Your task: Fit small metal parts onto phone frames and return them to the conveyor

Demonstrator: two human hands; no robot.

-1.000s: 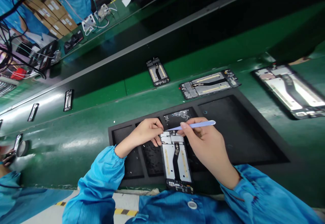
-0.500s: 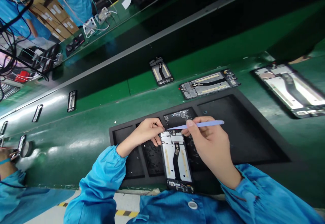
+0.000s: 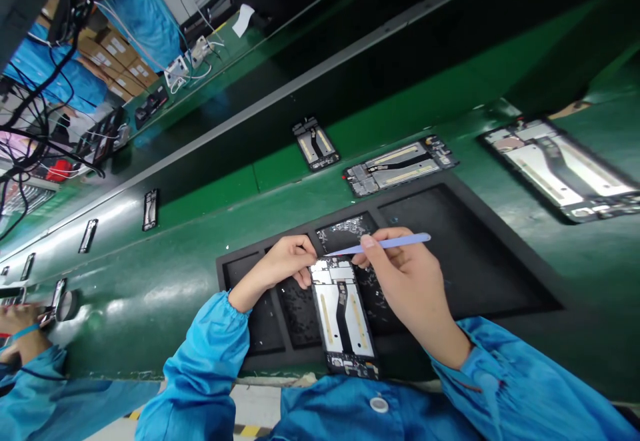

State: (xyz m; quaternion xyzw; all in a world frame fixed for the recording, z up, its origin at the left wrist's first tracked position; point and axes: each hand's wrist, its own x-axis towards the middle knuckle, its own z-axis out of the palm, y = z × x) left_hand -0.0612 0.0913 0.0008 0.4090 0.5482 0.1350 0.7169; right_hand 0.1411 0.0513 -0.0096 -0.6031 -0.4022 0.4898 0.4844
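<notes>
An opened phone lies over the near edge of a black tray, its metal plate, boards and dark flex cable showing. At its upper left corner my left hand is closed, the curled fingertips against the phone's edge. My right hand pinches pale purple tweezers, held nearly level across the phone's top end. The tweezers' tip reaches close to my left thumb and forefinger. Whether the tip grips anything is too small to tell. My right hand's lower fingers are by the phone's upper right corner.
The black tray has several compartments, some with tiny loose parts. Beyond it are opened phones, with another opened phone at right. More phones line the green bench leftward. A co-worker's hand is at far left.
The camera view has shifted slightly, so the bench items at left appear farther right. Both hands, the tweezers and the phone keep nearly the same arrangement.
</notes>
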